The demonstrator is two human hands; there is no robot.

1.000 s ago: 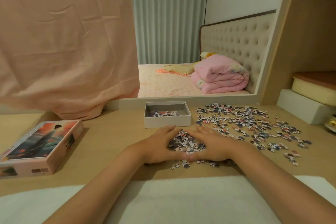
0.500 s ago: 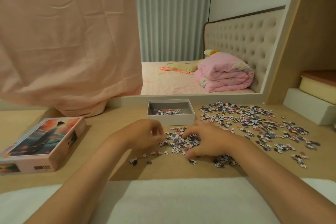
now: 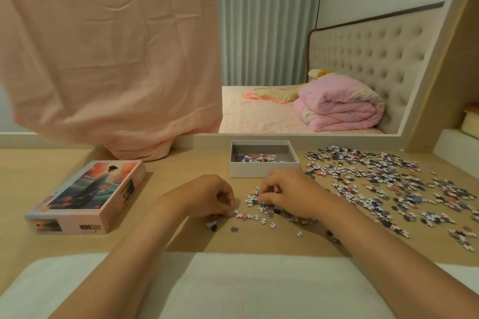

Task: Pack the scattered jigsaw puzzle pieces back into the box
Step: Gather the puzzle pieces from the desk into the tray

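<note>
1. Splitting from their cupped scoop a second ago, the left hand (image 3: 207, 197) and right hand (image 3: 290, 194) leave the puzzle pieces (image 3: 375, 179) strewn on the tabletop (image 3: 181, 181); likely nothing gets boxed yet.
2. Right grip pinches a few; left grip curls, hold unclear.
3. The box (image 3: 264, 170) waits at 12 o'clock.

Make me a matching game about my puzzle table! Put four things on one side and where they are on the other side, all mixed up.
Things:
1. white box
2. picture lid
3. puzzle pieces, the big spread
4. pink quilt

Places:
A. folded on the bed
B. far left on the desk
C. right side of the desk
D. middle of the desk, open, a few pieces inside

Pairs: 1-D, 2-B, 3-C, 4-A.
</note>
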